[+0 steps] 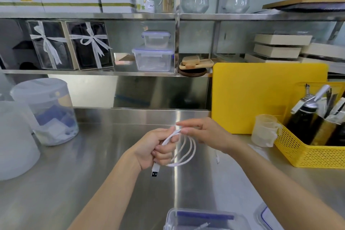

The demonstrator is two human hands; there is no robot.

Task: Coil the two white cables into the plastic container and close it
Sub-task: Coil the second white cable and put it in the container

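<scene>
A white cable hangs in several loops above the steel counter, held between both hands. My left hand is closed around the loops, and the cable's USB plug dangles below its fist. My right hand pinches the top of the coil with thumb and fingers. The clear plastic container stands open at the bottom edge of the view, with a white cable end showing inside. Its lid with a blue seal lies to the right of it, partly cut off by my right arm.
A yellow basket with bottles and a small measuring cup stand at the right, in front of a yellow cutting board. Large translucent tubs stand at the left. Steel shelves with boxes and containers run along the back.
</scene>
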